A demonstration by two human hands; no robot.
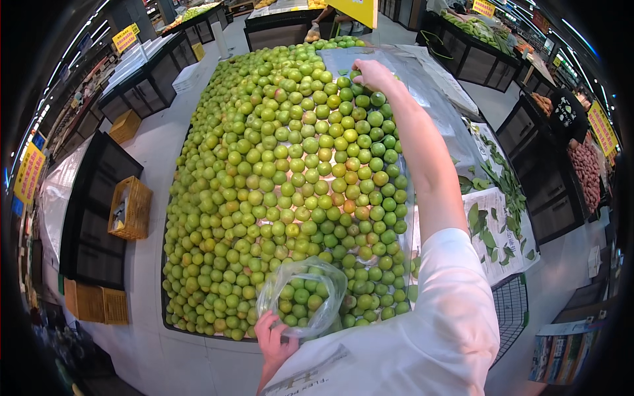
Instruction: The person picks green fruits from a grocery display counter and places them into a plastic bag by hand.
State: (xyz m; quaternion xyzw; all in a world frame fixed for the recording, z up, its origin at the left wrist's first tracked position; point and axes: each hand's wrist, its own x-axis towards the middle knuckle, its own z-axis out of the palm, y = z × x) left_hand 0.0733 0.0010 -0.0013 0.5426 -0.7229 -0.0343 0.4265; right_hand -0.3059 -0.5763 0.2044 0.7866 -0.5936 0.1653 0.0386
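Note:
A wide display of round green fruit, some tinged yellow or red, fills the stand before me. At its near edge my left hand grips the rim of a clear plastic bag, whose mouth gapes upward; green fruit shows inside the ring of the mouth. My right arm reaches far over the fruit's right side. There my right hand, fingers bent downward, is at a dark green fruit beside the bare grey sheet; whether it grips that fruit cannot be told.
Grey plastic sheeting and paper with loose leaves lie along the stand's right side. A wire shopping cart stands at the near right. Yellow crates are on the floor at left. A person in black is at another stand, right.

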